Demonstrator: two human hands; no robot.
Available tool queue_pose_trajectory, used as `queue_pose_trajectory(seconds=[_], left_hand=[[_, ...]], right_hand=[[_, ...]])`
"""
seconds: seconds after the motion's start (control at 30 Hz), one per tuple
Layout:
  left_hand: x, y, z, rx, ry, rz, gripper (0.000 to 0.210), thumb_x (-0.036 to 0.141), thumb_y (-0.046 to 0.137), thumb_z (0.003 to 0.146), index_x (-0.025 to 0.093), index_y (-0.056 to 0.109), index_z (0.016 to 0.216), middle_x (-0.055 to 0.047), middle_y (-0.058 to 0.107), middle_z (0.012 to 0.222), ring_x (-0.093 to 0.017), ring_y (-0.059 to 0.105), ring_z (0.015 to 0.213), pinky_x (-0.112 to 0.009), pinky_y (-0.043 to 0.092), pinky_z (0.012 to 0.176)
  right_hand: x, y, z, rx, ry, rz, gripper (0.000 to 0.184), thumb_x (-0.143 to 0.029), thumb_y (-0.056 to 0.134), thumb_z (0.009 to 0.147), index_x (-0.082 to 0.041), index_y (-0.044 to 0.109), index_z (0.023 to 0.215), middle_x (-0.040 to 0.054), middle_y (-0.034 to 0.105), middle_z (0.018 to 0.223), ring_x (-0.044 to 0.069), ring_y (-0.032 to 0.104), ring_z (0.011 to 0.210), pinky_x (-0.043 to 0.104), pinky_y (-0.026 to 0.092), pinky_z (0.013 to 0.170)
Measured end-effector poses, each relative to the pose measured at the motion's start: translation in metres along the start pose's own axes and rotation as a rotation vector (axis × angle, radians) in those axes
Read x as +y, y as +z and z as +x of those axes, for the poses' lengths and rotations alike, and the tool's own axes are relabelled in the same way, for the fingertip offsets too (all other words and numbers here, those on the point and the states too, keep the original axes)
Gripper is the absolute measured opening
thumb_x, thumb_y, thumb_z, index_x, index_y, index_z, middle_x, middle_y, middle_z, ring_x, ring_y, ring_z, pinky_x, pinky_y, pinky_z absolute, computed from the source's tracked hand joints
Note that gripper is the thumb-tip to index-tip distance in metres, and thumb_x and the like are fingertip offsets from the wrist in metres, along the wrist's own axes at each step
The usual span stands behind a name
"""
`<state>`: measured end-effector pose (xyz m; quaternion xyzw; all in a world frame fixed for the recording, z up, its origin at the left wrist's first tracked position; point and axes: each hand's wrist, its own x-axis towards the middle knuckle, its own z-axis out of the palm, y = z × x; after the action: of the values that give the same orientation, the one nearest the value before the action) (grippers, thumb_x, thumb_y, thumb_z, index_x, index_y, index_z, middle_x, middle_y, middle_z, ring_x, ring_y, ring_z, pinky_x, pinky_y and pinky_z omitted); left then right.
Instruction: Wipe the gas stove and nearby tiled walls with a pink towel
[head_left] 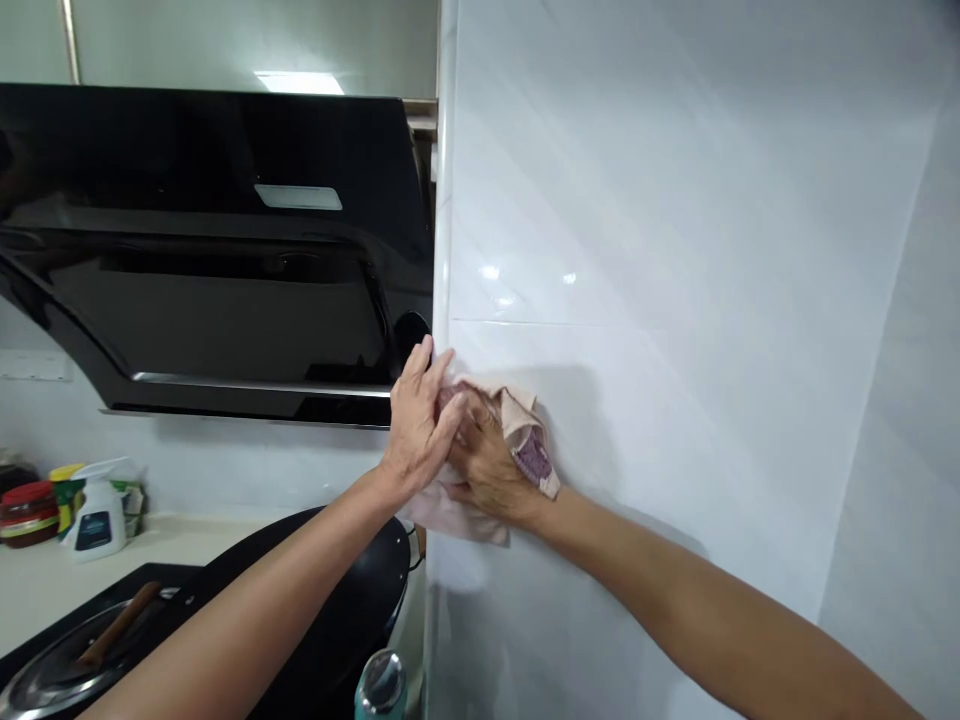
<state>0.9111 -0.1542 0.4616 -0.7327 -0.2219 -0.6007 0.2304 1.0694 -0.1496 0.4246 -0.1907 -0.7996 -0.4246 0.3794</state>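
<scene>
A pinkish-beige cloth (517,408) with a purple patch lies bunched against the white tiled wall (637,250), close to the wall's outer corner. My right hand (491,465) presses it to the tiles, and folds of the cloth partly hide the fingers. At the corner edge, my left hand (418,425) is open with its fingers stretched upward. Its thumb reaches over toward the cloth and my right hand; whether it touches them I cannot tell.
Left of the corner hangs a black range hood (225,250). Below it are a large black wok (330,590), a glass lid (67,660) with a brown handle and a teal bottle (381,685). A white spray bottle (100,515) and a red-lidded jar (28,515) stand on the counter (180,535).
</scene>
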Motion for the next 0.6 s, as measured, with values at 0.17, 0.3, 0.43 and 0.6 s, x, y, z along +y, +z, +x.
queue_pose_trajectory(seconds=[0.17,0.3,0.43,0.6], left_hand=[[0.002,0.012,-0.005,0.023,0.155,0.144,0.062,0.046,0.048,0.102,0.045,0.025,0.160,-0.001,0.007,0.176,-0.032,0.016,0.160,-0.058,0.027,0.124],[0.012,0.026,0.006,0.043,0.302,0.262,0.066,0.041,0.053,0.101,0.042,0.023,0.161,-0.003,0.011,0.175,-0.030,0.016,0.160,-0.056,0.022,0.127],[0.027,0.038,0.013,-0.014,0.406,0.373,0.064,0.039,0.056,0.100,0.033,0.032,0.159,-0.009,0.030,0.170,-0.029,0.022,0.159,-0.055,0.015,0.128],[0.027,0.046,0.014,-0.011,0.368,0.361,0.070,0.043,0.057,0.098,0.037,0.029,0.161,-0.006,0.026,0.170,-0.033,0.026,0.156,-0.059,0.014,0.129]], right_hand=[[-0.019,0.021,-0.059,-0.065,0.026,-0.094,0.088,-0.053,0.079,0.069,-0.032,0.054,0.150,0.0054,0.042,0.162,0.042,0.024,0.154,0.063,0.034,0.122],[-0.030,0.041,-0.140,-0.057,-0.101,-0.208,0.066,-0.069,0.068,0.073,-0.041,0.068,0.133,0.0002,0.053,0.155,0.037,0.041,0.146,0.060,0.049,0.107],[-0.008,0.028,-0.186,-0.045,-0.271,-0.161,0.072,-0.075,0.067,0.078,-0.027,0.070,0.131,0.0065,0.054,0.153,0.029,0.037,0.148,0.043,0.047,0.114],[0.082,-0.073,-0.145,-0.068,-0.224,-0.254,0.073,-0.074,0.061,0.085,-0.023,0.063,0.137,0.0128,0.045,0.158,0.037,0.025,0.153,0.059,0.025,0.125]])
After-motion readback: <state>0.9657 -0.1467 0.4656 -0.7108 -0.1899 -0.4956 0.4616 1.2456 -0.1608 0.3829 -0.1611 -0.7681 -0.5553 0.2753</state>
